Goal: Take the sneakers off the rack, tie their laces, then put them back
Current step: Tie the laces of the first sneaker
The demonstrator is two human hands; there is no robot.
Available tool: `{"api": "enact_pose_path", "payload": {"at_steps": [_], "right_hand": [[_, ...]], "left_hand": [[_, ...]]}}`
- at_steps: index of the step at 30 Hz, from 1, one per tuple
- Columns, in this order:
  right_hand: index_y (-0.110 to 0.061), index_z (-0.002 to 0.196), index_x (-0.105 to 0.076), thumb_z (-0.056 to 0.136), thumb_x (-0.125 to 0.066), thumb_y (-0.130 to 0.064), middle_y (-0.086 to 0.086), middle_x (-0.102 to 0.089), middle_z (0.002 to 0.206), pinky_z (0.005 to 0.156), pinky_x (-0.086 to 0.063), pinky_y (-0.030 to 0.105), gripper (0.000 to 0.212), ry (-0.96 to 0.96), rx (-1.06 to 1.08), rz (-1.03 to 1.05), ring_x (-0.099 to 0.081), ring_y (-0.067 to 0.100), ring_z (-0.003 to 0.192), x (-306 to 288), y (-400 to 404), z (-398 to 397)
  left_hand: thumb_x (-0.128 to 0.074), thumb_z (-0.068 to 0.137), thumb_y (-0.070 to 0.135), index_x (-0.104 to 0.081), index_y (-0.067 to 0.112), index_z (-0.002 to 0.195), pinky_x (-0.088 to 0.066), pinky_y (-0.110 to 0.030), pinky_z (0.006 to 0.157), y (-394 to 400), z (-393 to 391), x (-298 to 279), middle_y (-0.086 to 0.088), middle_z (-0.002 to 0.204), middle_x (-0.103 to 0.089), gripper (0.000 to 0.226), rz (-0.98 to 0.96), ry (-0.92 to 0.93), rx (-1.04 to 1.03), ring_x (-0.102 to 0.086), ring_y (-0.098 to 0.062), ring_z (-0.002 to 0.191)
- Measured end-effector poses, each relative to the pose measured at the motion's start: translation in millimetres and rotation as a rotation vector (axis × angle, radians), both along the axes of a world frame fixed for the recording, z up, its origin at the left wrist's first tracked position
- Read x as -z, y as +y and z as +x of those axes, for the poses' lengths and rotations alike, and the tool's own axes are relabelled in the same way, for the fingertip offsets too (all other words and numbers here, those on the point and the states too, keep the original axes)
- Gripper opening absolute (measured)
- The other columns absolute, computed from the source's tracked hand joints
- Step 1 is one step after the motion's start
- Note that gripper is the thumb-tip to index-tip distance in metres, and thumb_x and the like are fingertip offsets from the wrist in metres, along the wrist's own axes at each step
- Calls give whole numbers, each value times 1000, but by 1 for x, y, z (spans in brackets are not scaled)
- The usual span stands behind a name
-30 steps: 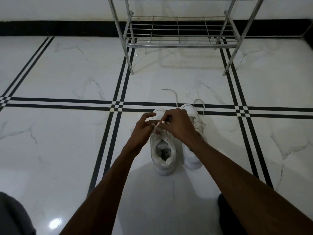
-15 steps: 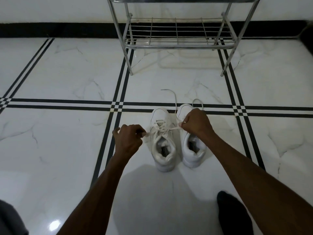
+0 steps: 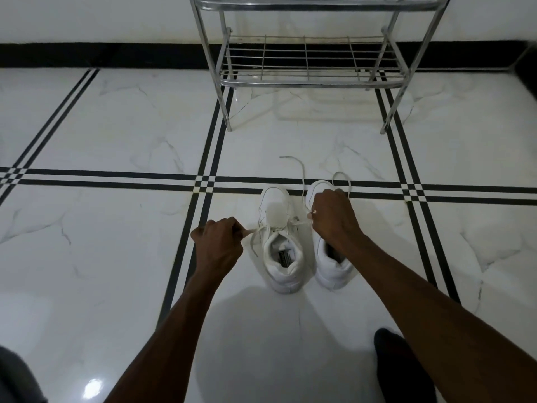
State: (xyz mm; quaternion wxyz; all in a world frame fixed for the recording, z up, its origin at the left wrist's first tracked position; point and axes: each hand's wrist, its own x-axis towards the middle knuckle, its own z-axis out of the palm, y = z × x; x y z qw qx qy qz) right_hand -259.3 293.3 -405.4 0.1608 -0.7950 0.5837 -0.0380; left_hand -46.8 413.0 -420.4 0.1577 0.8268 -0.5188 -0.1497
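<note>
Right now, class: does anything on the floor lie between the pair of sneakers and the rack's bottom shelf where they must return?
Nothing solid does. Only bare tiled floor separates the white sneakers from the metal rack; a loose lace end trails forward there. The bottom shelf looks empty.

White low-top sneakers [image 3: 280, 251] with white laces [image 3: 296, 170]; white marble-veined floor tiles [image 3: 116, 126] with black double stripes; chrome wire rack [image 3: 308, 82].
</note>
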Motion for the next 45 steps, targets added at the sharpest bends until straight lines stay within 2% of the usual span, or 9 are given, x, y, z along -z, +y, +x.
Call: {"api": "enact_pose_path", "payload": {"at_steps": [5,11,15,18,21,25,35,40,45], "right_hand": [[-7,65,-66,79,-77,-33,13,-75,81,71,-49,31,31,-66,124,109,-70,30,89,3,-10,-7],[-9,81,-66,81,-70,-23,16,-68,97,84,-42,36,14,58,62,2,-61,34,101,4,4,1],[-18,120,-65,85,-71,-16,8,-62,127,96,-44,45,35,-11,-84,50,-50,34,120,4,1,1],[-26,137,-58,82,-71,-3,1,-60,139,100,-44,44,61,-107,-319,160,-47,33,123,6,4,5],[-16,117,-71,86,-62,-5,7,-72,117,89,-52,44,35,-105,-398,117,-59,33,110,10,10,9],[-10,82,-70,88,-60,-15,11,-74,81,65,-49,36,13,-31,-393,-9,-67,31,83,7,12,7],[-5,89,-61,87,-54,-14,22,-65,90,65,-35,34,12,12,-375,-66,-62,37,83,8,26,7],[-11,89,-59,87,-55,-10,17,-65,94,65,-34,33,5,82,-335,27,-62,32,87,14,22,16],[-5,107,-58,96,-56,-17,18,-68,104,62,-44,34,16,39,-282,311,-60,27,79,3,25,25]], "left_hand": [[-66,90,15,-66,24,83,-26,-37,87,6,6,8,6,76,-70,11,-15,-40,-6,-61,-17,80],[-67,88,14,-69,22,88,-29,-41,91,5,3,5,5,77,-70,9,50,-54,2,-61,-19,86],[-63,95,23,-67,26,97,-39,-58,105,2,3,9,9,93,-74,5,21,86,59,-65,-23,101],[-56,100,29,-59,28,123,-20,-71,114,-5,-10,7,9,120,-71,24,54,295,125,-60,-20,122],[-56,99,22,-55,29,136,-10,-71,117,-9,-22,7,2,128,-67,38,84,268,143,-54,-22,129],[-57,99,19,-71,28,113,-15,-65,117,-6,-25,11,8,103,-74,22,-23,179,75,-59,-21,116],[-67,84,3,-79,20,88,-24,-54,111,-4,-24,13,4,76,-72,21,-105,-197,163,-60,-22,99],[-67,85,6,-79,13,84,-52,-41,83,-6,-25,12,-3,76,-77,14,-142,26,105,-69,-25,77],[-54,98,10,-66,8,100,-45,-26,60,-3,-26,9,-7,95,-74,12,-64,335,-78,-64,-19,76]]}}
